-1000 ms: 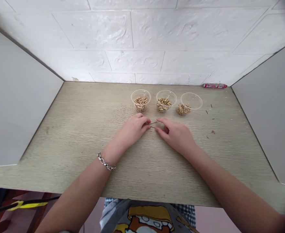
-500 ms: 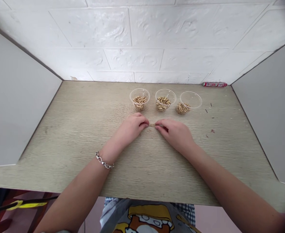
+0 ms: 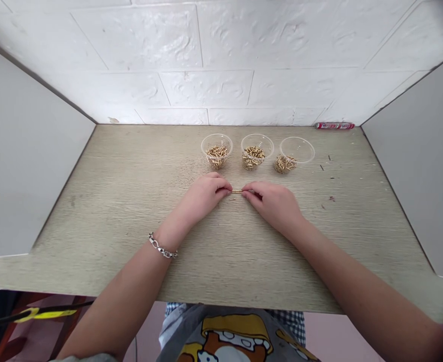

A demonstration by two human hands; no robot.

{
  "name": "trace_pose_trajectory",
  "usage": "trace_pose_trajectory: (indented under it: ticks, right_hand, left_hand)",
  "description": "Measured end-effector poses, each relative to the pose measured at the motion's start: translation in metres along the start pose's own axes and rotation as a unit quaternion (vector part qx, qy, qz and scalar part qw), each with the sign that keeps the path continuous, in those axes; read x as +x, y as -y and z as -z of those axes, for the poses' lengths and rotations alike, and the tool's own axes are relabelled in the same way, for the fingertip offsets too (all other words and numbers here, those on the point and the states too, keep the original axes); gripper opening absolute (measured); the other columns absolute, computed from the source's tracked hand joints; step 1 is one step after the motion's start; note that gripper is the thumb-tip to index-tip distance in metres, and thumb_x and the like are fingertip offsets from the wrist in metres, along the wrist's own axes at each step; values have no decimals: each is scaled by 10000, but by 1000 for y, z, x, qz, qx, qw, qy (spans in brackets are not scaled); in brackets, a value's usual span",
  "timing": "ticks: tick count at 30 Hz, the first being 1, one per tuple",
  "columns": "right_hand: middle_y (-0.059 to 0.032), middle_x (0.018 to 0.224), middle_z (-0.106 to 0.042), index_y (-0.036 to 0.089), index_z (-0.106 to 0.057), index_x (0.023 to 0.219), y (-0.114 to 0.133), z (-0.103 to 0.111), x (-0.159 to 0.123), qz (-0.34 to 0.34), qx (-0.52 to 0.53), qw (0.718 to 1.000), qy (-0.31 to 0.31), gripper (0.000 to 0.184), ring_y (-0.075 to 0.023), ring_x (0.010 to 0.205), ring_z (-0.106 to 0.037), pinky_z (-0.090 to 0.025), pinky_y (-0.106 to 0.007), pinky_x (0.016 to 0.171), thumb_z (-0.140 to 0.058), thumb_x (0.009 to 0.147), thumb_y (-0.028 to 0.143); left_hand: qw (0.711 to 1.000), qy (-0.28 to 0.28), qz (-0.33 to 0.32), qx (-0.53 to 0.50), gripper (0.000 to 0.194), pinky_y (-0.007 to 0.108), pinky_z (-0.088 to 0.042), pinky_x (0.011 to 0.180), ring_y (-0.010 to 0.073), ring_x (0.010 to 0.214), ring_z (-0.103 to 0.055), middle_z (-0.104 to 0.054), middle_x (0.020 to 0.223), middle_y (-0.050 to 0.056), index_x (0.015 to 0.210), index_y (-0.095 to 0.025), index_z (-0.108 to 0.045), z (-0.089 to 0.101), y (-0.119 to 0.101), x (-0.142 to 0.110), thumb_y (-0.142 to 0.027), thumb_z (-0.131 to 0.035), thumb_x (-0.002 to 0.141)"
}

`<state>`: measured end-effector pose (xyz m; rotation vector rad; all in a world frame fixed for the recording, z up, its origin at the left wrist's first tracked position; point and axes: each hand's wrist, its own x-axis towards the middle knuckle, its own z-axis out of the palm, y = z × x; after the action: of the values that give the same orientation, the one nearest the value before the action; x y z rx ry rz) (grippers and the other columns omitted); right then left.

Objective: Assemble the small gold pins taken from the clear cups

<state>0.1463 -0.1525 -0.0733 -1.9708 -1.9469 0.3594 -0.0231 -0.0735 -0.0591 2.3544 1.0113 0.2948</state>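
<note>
Thin gold-coloured metal pins (image 3: 237, 191) lie side by side between my two hands, low over the table. My left hand (image 3: 208, 195), with a silver chain bracelet (image 3: 162, 247) at its wrist, pinches their left ends between thumb and fingers. The right ends are pinched by my right hand (image 3: 276, 201). How many pins are in the grip I cannot tell. Just below them a small loose gold pin (image 3: 232, 199) rests on the table. Behind my hands stand three clear plastic cups, a left one (image 3: 216, 151), a middle one (image 3: 257, 152) and a right one (image 3: 294, 155), each holding many small gold pieces.
The wood-grain table (image 3: 221, 261) meets a white brick-pattern wall (image 3: 225, 90) at the back and grey panels at both sides. A red and silver tube (image 3: 334, 125) lies against the wall. Small dark bits (image 3: 322, 168) are scattered at the right.
One second ago the pins were spread apart in a V between my hands. They have come together side by side, and my right thumb and fingertips have closed on their ends.
</note>
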Motion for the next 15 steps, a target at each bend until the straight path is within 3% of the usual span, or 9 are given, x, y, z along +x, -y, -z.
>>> trace_pose_trajectory:
  ticks: [15]
  right_hand:
    - [-9,812,-694,219,-667,924,-1,2,-2,-7,52,998,-23,230,-168,719,-602,-378,-273,622,-472,868,327]
  left_hand:
    - [999,31,16,-2,296,308,-441,861,169,892,-583,-655,939,51,941,-160,-661,8,2,-1,-279,-395,889]
